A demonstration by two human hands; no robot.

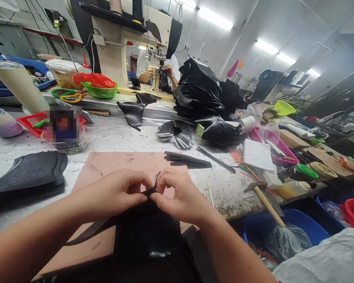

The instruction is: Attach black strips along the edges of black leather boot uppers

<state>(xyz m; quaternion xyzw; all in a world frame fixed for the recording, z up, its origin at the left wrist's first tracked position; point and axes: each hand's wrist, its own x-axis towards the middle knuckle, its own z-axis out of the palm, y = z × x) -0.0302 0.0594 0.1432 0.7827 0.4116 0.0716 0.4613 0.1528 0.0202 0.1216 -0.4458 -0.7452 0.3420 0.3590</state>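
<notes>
A large black leather piece (149, 236) lies over the pinkish board (97, 173) and hangs toward me. My left hand (118, 192) pinches its top edge between thumb and fingers. Right beside it, my right hand (178, 192) pinches the same edge, where a thin dark strip sticks up between the two hands. The fingertips nearly touch. A bundle of black strips (187, 159) lies just beyond my right hand, with more strips (215, 160) to its right. On the left rests a stack of black leather pieces (32, 173).
Behind the table, a person's hands (165, 72) work at a sewing machine (138, 35). A tall black leather pile (197, 90) stands at the back. To the right lie a notebook (258, 155) and a hammer (268, 204) above a blue bin (301, 224). Tumblers (17, 86) stand left.
</notes>
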